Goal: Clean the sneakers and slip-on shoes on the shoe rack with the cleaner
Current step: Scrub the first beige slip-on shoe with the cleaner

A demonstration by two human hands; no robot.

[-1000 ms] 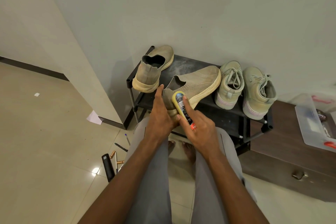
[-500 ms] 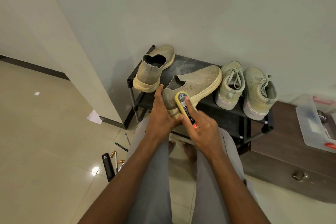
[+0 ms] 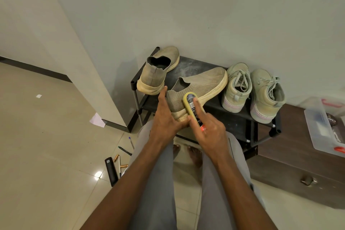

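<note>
A black shoe rack (image 3: 240, 117) stands against the wall. My left hand (image 3: 165, 115) grips the heel of a beige knit slip-on shoe (image 3: 203, 84) lying on its side over the rack's front edge. My right hand (image 3: 209, 127) holds a yellow cleaner bottle (image 3: 190, 105), its sponge end pressed against the shoe's side near the heel, index finger laid along the bottle. The second slip-on (image 3: 158, 74) stands at the rack's left end. Two pale green lace-up sneakers (image 3: 237, 87) (image 3: 265, 95) stand at the right.
A dark wooden cabinet (image 3: 298, 155) with a clear plastic box (image 3: 324, 127) on it sits right of the rack. On the tiled floor at the left lie pens (image 3: 124, 150), a black stick-shaped object (image 3: 111, 171) and a scrap of paper (image 3: 97, 120). My legs and bare feet are below the rack.
The cleaner bottle and my right hand have slid slightly up and right along the shoe's side. My left hand keeps its grip on the heel.
</note>
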